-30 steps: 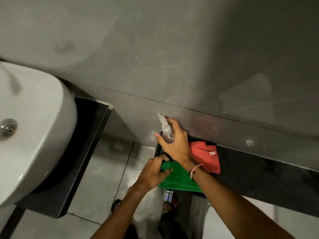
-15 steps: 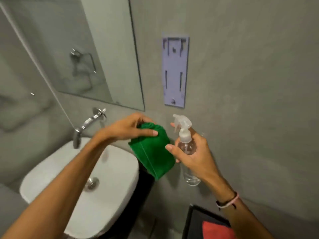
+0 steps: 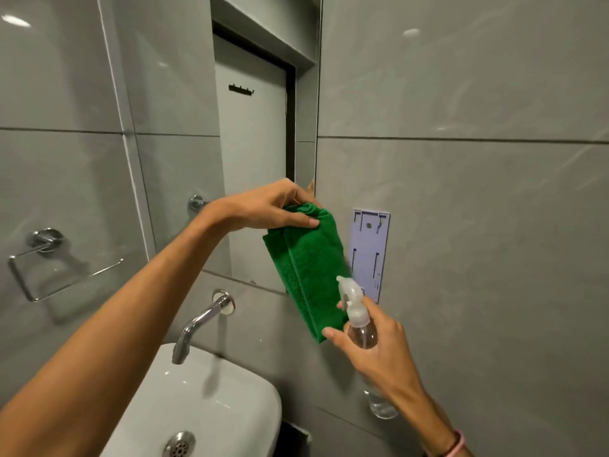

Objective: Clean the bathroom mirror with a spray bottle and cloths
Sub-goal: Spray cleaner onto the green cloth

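Observation:
My left hand (image 3: 273, 206) grips the top of a folded green cloth (image 3: 308, 268), which hangs down in front of the mirror's lower right corner. My right hand (image 3: 379, 347) holds a clear spray bottle (image 3: 357, 313) upright just below and right of the cloth, its white nozzle pointing left toward the fabric. The mirror (image 3: 257, 133) covers the wall at centre and left, reflecting a white door and grey tiles.
A white basin (image 3: 211, 400) with a drain sits below the mirror, under a chrome wall tap (image 3: 201, 321). A purple wall bracket (image 3: 370, 252) hangs right of the mirror. A chrome towel ring (image 3: 46, 258) is at far left. Grey tiled wall fills the right.
The view has tilted up from the low shelf to the mirror. Both hands rose with the green cloth and the spray bottle; the red cloth has dropped out of view.

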